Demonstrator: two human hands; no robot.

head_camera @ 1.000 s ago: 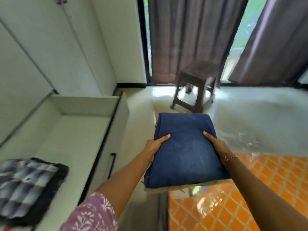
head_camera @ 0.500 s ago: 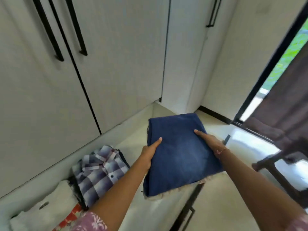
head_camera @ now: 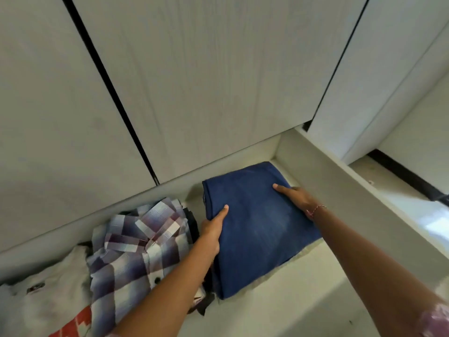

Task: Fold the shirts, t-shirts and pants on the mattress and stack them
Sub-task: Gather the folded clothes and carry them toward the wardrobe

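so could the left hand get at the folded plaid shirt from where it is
Probably yes: the left hand grips the folded blue denim pants right beside the folded plaid shirt, nothing between them, but it must let go first.

I can read no text, label, brand, number or sign anywhere in my view. The small dark patch on the white garment (head_camera: 36, 288), at the far left of the drawer (head_camera: 340, 190), may be a tag, but it is too blurred for me to make out any letters. The red and white pattern (head_camera: 77, 322) at the near edge of that garment shows shapes only, nothing I can read as characters.
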